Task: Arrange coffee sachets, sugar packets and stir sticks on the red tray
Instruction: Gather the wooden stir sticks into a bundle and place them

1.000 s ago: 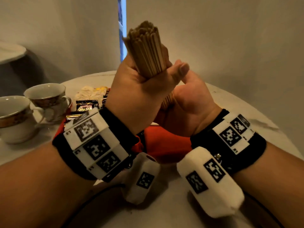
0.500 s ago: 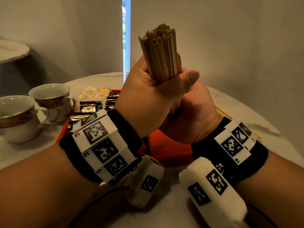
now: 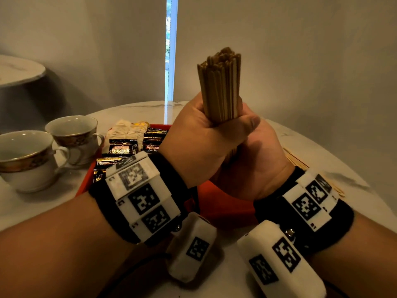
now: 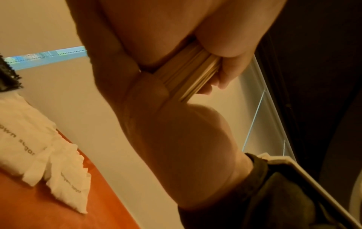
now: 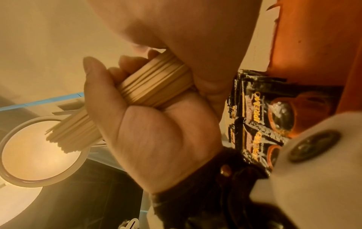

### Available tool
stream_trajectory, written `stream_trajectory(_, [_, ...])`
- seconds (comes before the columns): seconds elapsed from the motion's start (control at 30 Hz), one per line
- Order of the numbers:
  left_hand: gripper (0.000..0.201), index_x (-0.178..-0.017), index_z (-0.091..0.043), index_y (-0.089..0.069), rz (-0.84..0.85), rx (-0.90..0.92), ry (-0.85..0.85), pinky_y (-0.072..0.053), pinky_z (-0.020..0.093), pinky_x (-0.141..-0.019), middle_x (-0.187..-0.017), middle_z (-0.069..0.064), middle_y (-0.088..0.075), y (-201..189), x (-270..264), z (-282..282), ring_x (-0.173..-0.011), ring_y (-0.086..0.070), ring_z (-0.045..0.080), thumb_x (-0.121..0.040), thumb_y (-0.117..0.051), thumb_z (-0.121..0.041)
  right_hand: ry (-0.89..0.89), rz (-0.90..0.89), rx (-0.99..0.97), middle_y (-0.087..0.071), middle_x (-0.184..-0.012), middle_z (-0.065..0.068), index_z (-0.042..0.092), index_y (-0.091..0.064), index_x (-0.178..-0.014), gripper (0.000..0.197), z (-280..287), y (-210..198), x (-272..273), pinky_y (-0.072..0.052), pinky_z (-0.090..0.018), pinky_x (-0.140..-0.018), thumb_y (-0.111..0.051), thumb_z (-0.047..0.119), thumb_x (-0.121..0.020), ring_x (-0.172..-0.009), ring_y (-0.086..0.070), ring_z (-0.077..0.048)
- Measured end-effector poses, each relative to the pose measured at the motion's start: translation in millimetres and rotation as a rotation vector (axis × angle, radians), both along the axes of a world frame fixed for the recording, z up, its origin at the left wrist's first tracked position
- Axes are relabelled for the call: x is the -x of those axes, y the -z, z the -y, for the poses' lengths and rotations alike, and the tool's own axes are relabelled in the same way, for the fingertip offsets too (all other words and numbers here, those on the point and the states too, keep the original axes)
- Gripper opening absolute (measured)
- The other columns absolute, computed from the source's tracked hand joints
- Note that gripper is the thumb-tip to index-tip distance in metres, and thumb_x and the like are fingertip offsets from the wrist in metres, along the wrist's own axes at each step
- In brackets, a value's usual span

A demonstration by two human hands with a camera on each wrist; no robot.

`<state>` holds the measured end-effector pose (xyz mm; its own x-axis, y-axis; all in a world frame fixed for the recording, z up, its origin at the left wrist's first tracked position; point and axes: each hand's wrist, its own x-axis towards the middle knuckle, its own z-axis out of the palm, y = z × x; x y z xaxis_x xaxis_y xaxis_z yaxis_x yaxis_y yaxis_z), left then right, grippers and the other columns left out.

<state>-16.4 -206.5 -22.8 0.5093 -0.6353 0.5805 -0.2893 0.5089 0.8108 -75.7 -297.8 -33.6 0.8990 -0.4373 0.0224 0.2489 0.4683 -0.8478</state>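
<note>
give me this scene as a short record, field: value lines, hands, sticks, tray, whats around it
left hand: grips the upper part of the stir stick bundle
right hand: wraps the bundle's lower end
bundle: upright, above the red tray
on tray: coffee sachets, sugar packets
left of tray: two cups on the table
right of tray: loose stir sticks on the table

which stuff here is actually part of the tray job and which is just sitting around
Part of the job:
stir sticks, gripped by left hand and right hand
coffee sachets
sugar packets
red tray

Just lying about:
two teacups
side table
</note>
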Motion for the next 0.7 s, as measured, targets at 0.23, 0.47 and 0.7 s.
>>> stream_trajectory(0.23, [0.017,-0.08,-0.016,-0.059,0.068,-0.365,0.054,-0.05,0.033,-0.056,-0.065,0.004,-0.059,-5.3,-13.0,-6.8,-0.06,-0.061,0.02,-0.081,-0.075,-0.013,0.105,-0.107,0.312,-0.073,-0.11,-0.011,0.003,-0.062,-0.129,0.086,31.4,-24.7,12.6,-0.05,-0.046,-0.095,-0.029,0.074,-0.093,-0.107,-0.068,-0.025])
stream_trajectory(0.47, [0.016,-0.081,-0.023,-0.063,0.193,-0.906,0.113,-0.055,0.03,-0.061,-0.065,-0.005,-0.069,-3.8,-4.8,-8.0,-0.059,-0.069,0.011,-0.082,-0.078,-0.03,0.282,0.07,1.078,-0.046,-0.153,0.008,0.033,-0.044,-0.148,0.114,57.2,-57.0,42.7,-0.027,-0.046,-0.119,-0.014,0.099,-0.06,-0.143,-0.038,-0.008])
stream_trajectory(0.7, [0.016,-0.08,-0.026,-0.065,0.266,-1.034,0.089,-0.05,0.028,-0.062,-0.066,-0.007,-0.069,-7.8,3.7,-11.1,-0.061,-0.068,0.008,-0.08,-0.078,-0.035,-0.032,0.044,1.266,-0.025,-0.165,-0.006,0.03,-0.033,-0.148,0.133,33.9,-35.0,21.0,-0.008,-0.049,-0.126,-0.021,0.109,-0.042,-0.155,-0.011,-0.018])
